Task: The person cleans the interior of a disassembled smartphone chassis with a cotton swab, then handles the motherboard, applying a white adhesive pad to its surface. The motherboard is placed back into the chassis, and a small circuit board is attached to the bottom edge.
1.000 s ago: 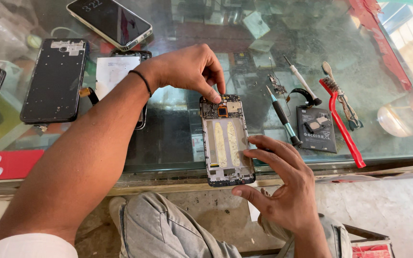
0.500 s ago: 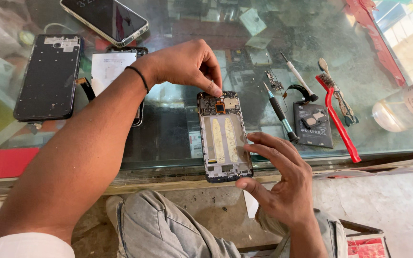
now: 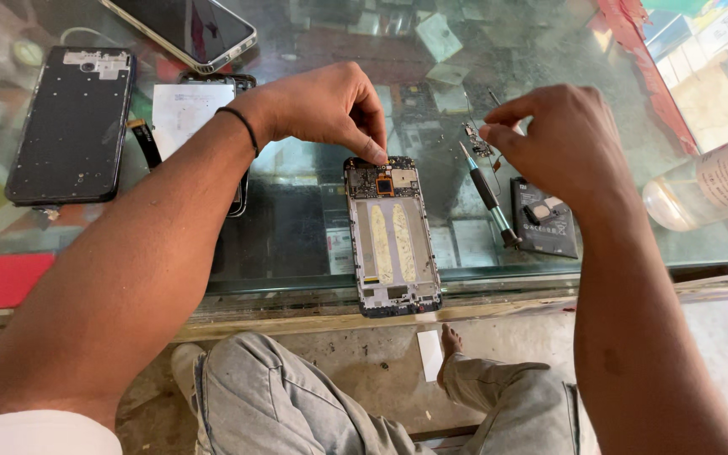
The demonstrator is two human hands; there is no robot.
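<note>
Glass counter (image 3: 297,244) stretches under your arms, with shelves of small parts showing dimly beneath it. Your left hand (image 3: 322,105) pinches down at the far end of the opened phone (image 3: 393,236), thumb and forefinger closed on its top edge by the circuit board. The phone lies face down near the counter's near edge, back cover off. Your right hand (image 3: 562,143) hovers to the right with fingertips pinched together; whether they hold anything, you cannot tell. Beneath it lie a screwdriver (image 3: 489,195) and a dark battery (image 3: 543,217). Far left sits a black back panel (image 3: 71,125); far right, a clear bottle (image 3: 705,187) lies on its side, its contents unclear.
</note>
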